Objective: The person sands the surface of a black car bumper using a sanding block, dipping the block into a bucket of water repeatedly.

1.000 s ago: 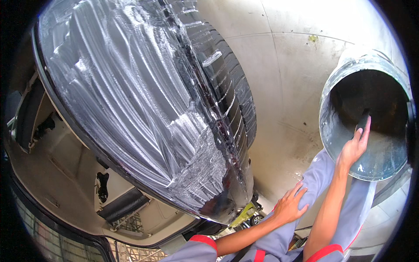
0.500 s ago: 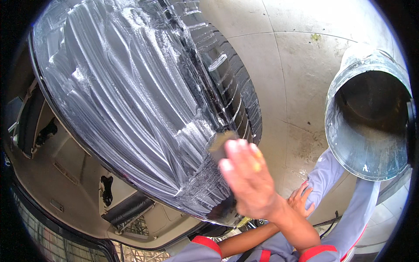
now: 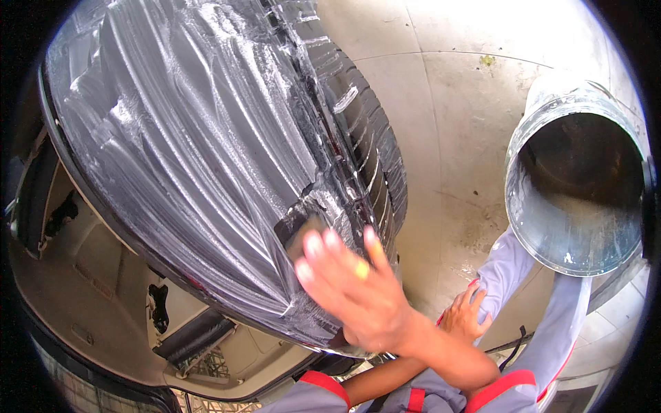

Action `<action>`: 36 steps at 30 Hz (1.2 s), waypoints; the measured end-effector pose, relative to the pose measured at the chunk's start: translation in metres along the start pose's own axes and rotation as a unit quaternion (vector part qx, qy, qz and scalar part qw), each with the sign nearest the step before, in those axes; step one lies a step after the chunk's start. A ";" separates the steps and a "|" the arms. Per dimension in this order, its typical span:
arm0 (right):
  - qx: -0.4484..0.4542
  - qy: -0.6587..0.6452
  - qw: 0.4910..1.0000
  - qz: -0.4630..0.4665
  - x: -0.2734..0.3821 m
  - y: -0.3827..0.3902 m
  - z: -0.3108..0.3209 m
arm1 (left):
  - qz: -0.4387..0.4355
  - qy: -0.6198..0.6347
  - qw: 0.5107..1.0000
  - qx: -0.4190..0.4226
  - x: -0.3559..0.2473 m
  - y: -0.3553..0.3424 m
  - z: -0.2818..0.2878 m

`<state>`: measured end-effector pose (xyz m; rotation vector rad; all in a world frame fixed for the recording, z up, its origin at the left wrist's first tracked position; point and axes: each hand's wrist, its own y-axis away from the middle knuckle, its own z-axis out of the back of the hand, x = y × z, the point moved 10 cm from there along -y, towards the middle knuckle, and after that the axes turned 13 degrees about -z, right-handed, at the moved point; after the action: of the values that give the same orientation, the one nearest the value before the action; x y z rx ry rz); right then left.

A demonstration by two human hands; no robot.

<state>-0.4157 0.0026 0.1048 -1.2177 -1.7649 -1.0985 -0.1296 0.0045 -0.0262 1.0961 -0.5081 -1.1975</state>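
My right hand (image 3: 361, 292), with a yellow band on one finger, presses a small brown block (image 3: 311, 227) with a dark edge against a broad, curved dark panel (image 3: 200, 151). Motion blurs the block and fingertips, so its exact kind does not show. White streaky paste coats most of the panel; around the block a darker patch shows through. Crossing beneath my right forearm, my left arm reaches to the right. My left hand (image 3: 463, 318) rests on grey cloth (image 3: 502, 272) with its fingers spread, holding nothing.
On the right stands a grey-blue bucket (image 3: 540, 227) with its wide mouth facing up. A black grooved band (image 3: 375, 138) with white smears runs along the panel's right side. At left is beige vehicle trim (image 3: 103, 296) with black fittings. Pale, stained floor tiles (image 3: 441, 138) lie beyond.
My right hand has moved leftward and slightly down across the panel with the block, leaving a darker patch in the paste. My left hand stays on the grey cloth. The view has shifted slightly.
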 end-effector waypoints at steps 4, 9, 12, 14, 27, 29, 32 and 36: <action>-0.007 0.008 1.000 -0.001 -0.001 -0.001 -0.003 | 0.001 0.006 1.000 0.003 -0.001 -0.001 0.002; 0.008 -0.004 1.000 -0.029 -0.003 -0.005 -0.009 | -0.001 -0.005 1.000 -0.001 0.002 0.000 -0.001; -0.048 -0.016 0.999 0.004 0.006 -0.002 0.002 | -0.004 -0.002 1.000 -0.008 0.005 0.002 -0.003; -0.017 0.013 1.000 -0.014 0.003 -0.003 -0.005 | -0.008 -0.004 1.000 -0.012 0.005 0.003 -0.005; -0.004 0.018 1.000 0.016 0.008 -0.009 -0.001 | -0.015 -0.022 0.999 -0.018 0.004 0.007 -0.008; -0.002 0.004 1.000 0.009 0.005 -0.002 -0.001 | -0.015 -0.021 1.000 -0.018 0.004 0.006 -0.007; 0.009 0.008 1.000 -0.009 0.000 0.003 -0.006 | -0.013 -0.022 1.000 -0.016 0.006 0.006 -0.005; -0.009 -0.007 1.000 0.026 0.004 -0.009 0.001 | -0.017 -0.027 0.999 -0.012 0.005 0.005 -0.004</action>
<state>-0.4257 0.0027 0.1057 -1.2787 -1.7278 -1.0796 -0.1223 0.0015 -0.0249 1.0571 -0.5175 -1.2634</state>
